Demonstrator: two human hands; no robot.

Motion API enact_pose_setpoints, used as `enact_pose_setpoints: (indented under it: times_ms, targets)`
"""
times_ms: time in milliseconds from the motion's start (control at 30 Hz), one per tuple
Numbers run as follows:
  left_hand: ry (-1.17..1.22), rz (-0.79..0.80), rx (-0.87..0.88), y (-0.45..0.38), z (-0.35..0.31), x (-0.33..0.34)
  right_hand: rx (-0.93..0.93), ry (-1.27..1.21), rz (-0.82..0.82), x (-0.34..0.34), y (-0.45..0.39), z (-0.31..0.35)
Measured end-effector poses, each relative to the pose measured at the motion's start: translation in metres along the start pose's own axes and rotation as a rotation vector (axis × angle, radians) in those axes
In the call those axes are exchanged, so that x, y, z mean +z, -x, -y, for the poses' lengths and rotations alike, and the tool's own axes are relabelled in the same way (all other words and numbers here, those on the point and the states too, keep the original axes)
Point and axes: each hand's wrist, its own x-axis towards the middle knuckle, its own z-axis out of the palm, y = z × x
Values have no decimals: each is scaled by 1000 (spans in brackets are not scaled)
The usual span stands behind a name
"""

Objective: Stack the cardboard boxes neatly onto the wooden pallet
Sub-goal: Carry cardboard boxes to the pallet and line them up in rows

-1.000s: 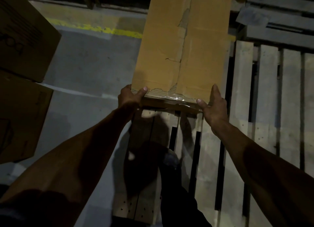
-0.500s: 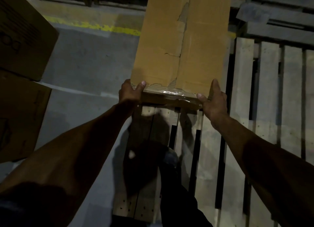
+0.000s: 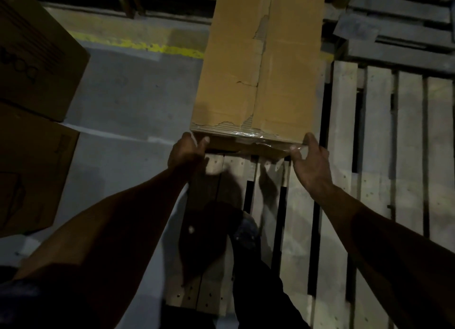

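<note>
Slatted pale wooden pallet (image 3: 344, 156) under long torn taped cardboard box (image 3: 261, 65), both hands gripping its near corners.

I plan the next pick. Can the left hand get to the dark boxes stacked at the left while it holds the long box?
Probably not yet: the left hand grips the long cardboard box corner, and the stacked boxes lie apart across bare floor.

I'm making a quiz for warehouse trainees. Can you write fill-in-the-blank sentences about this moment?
1. Both hands hold the near end of a long ____ box.
2. Under the box lies a wooden ____.
3. The stripe painted on the floor is ____.

Missing words: cardboard; pallet; yellow
</note>
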Motion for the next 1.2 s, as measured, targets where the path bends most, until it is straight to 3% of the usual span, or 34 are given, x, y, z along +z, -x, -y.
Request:
enact_pose_setpoints:
  times_ms: [167,333,733,967,1200]
  targets:
    - [-187,46,-4,58,15,-25,84,113,15,-21,70,-9]
    - [-253,69,87,152,21,-70,139,73,17,-52,168,1]
    - [-227,100,365,389,76,-151,153,-129,-214,-123,453,-38]
    - [-267,106,618,488,57,-145,186,-173,-300,-159,552,-71]
    - [-371,246,811,564,7,-81,273,-117,-343,-201,602,-136]
